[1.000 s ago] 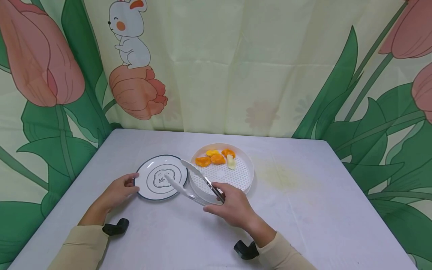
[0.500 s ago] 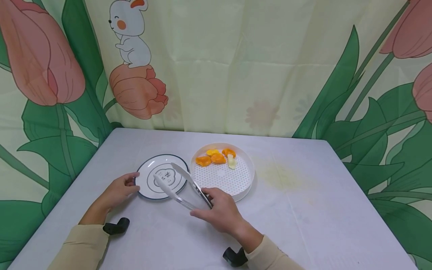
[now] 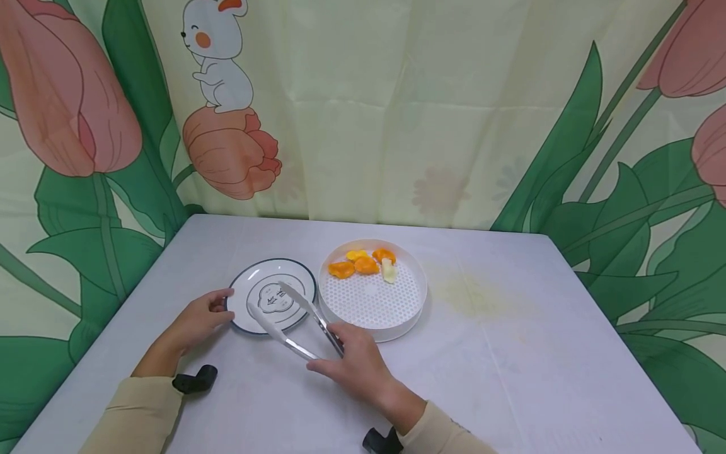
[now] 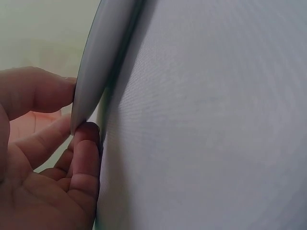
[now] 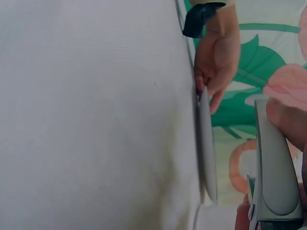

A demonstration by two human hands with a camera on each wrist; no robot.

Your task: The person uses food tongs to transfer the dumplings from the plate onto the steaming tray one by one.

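Observation:
My left hand [image 3: 198, 325] pinches the left rim of a white plate [image 3: 246, 284] with a dark blue edge and a printed centre. In the left wrist view the thumb presses one face of the plate [image 4: 103, 52], fingers behind it. My right hand [image 3: 360, 369] holds tongs [image 3: 269, 326] with pale tips and metal arms. Those arms are spread, their tips overlapping the plate in the head view, with nothing between them. The right wrist view shows the tongs' handle end [image 5: 276, 163] close up, thumb on it.
Right of the plate stands a round white tray [image 3: 371, 309] with a dotted base. Towards its back lie several orange pieces [image 3: 341, 270], a yellow piece [image 3: 357, 255] and a pale one [image 3: 388, 271]. A flower-printed curtain [image 3: 363, 126] hangs behind the white-covered table [image 3: 544, 353].
My right hand has moved left and nearer with the tongs, whose tips have shifted left over the plate. The left hand, plate and tray stay where they were.

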